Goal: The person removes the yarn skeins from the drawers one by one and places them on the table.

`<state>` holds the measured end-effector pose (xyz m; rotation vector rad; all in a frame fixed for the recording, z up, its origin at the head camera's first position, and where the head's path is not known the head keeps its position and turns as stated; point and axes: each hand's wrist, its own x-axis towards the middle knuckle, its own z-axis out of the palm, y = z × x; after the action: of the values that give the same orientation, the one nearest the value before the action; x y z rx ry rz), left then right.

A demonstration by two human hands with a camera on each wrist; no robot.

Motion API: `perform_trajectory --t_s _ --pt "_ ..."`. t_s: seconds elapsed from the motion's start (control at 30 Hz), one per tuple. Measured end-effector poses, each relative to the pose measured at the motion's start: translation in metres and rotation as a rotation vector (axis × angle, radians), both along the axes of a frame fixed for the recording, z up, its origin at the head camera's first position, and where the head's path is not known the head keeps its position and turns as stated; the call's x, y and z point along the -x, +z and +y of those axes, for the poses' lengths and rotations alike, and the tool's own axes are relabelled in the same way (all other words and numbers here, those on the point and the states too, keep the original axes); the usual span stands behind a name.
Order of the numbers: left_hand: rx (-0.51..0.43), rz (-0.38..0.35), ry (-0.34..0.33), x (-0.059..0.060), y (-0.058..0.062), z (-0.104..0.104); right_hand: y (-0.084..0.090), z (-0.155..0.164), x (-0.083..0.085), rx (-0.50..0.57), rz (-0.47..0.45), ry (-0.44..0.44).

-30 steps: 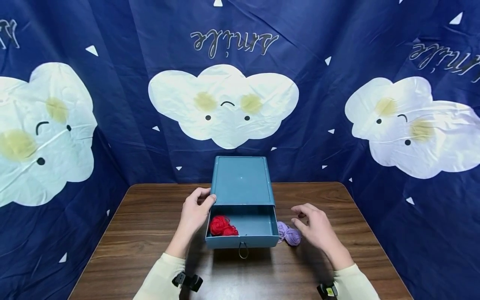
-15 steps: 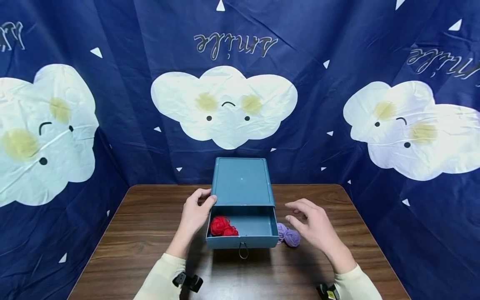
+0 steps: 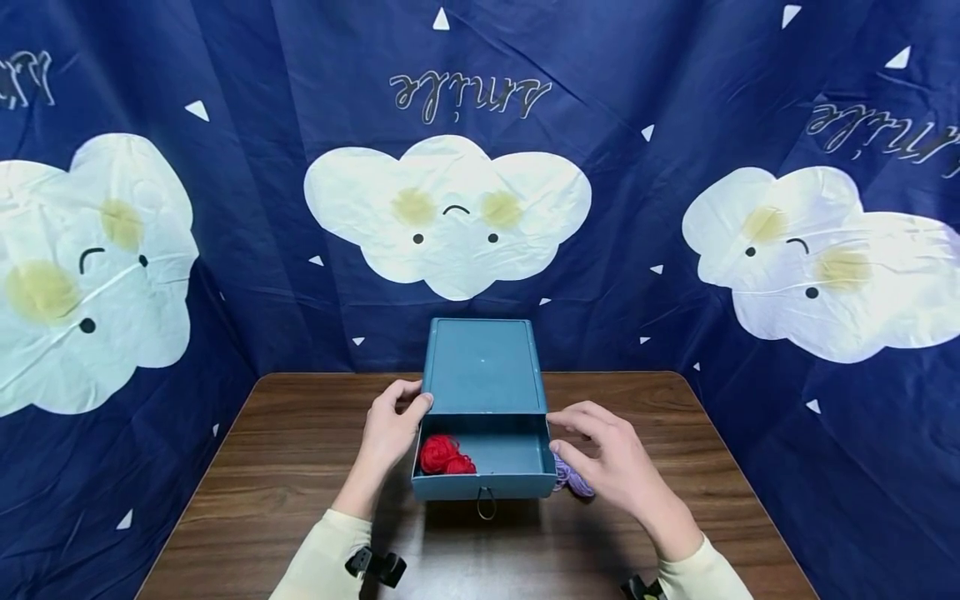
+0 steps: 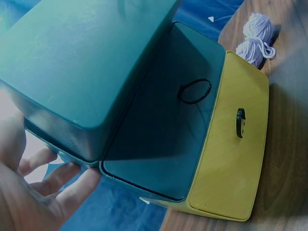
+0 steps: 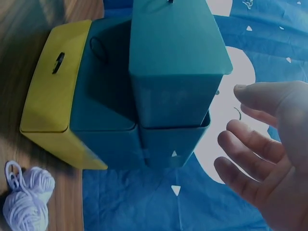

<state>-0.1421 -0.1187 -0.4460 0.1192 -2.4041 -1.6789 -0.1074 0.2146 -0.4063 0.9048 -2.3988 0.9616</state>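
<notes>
Left hand [image 3: 390, 433] sits at nine o'clock of the teal box [image 3: 483, 367], thumb hooked over the near left corner of its top and fingers curled against the side, so it has the box in its grip. From the left wrist view the fingers [image 4: 57, 180] lie under the box's lower edge. Right hand [image 3: 607, 462] is over at three o'clock, fingers spread and only gently bent, fingertips just beside the drawer's right wall; whether they actually touch it, I can't tell. It has hold of nothing. The right wrist view shows that palm loose and wide, fingers [image 5: 250, 149] apart from the box.

Drawer [image 3: 486, 482] is pulled out toward six o'clock, its ring pull [image 3: 486, 502] hanging off the front. Red yarn [image 3: 444, 455] lies inside, tucked in the left half. Purple yarn [image 3: 572, 479] rests on the wooden table [image 3: 285, 467] just right of the drawer, partly under the right hand. Behind it all hangs a navy curtain [image 3: 660, 100] printed with white clouds.
</notes>
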Motion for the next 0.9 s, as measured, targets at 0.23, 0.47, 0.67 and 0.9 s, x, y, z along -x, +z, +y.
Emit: perform_trajectory --t_s 0.23,0.47,0.67,0.9 --pt "0.003 0.001 -0.003 0.000 0.000 -0.001 -0.001 -0.007 -0.002 0.003 0.006 0.031" --pt "0.010 -0.002 -0.002 0.000 0.000 0.000 0.000 -0.014 -0.003 0.030 -0.020 0.075" --pt "0.008 0.001 -0.002 0.001 0.000 0.000 0.000 -0.022 -0.003 0.009 -0.018 0.086" --pt "0.007 -0.001 0.003 0.002 0.000 0.000 0.000 -0.034 -0.003 -0.012 -0.014 0.084"
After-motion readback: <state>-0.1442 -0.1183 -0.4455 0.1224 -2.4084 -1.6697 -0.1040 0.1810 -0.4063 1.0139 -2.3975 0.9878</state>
